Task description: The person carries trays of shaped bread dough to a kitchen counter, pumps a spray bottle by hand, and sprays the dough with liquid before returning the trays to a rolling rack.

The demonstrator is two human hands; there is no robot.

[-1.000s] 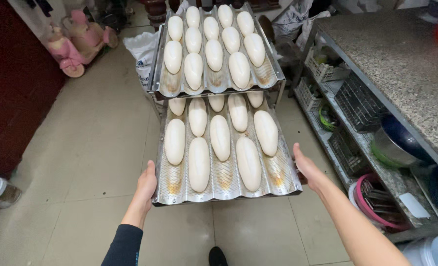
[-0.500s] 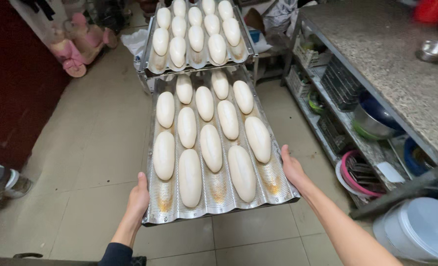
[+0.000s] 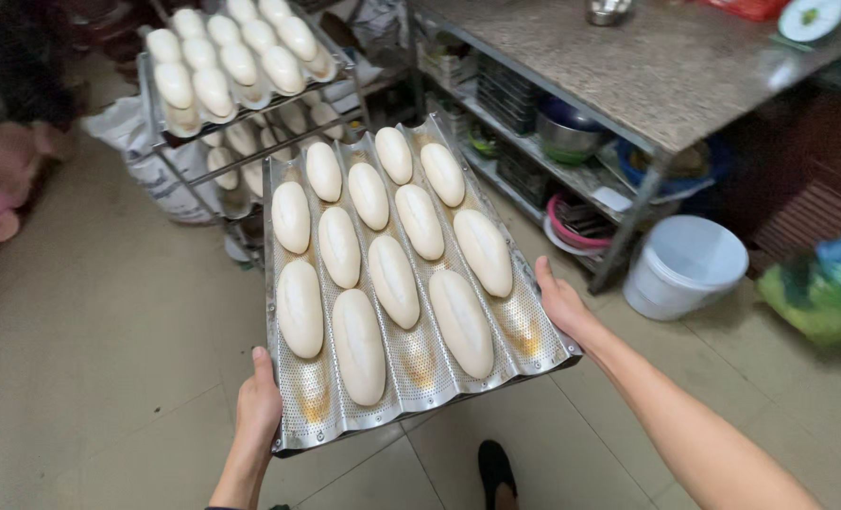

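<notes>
I hold a perforated tray (image 3: 411, 364) of pale dough loaves (image 3: 394, 280) level, my left hand (image 3: 257, 408) and right hand (image 3: 560, 304) gripping its near corners, clear of the rack (image 3: 170, 142); next probably needs steady carrying.

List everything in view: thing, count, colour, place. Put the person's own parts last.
perforated baking tray: one, silver, held up at centre
dough loaves: eleven, pale, in the held tray's channels
rack: one, metal, behind, carrying more trays of loaves
work table: one, grey speckled top, right
bucket: one, white, floor beside the table
bag: one, green, far right
shoe: one, black, bottom
left hand: gripping the tray's near left edge
right hand: gripping its right edge
</notes>
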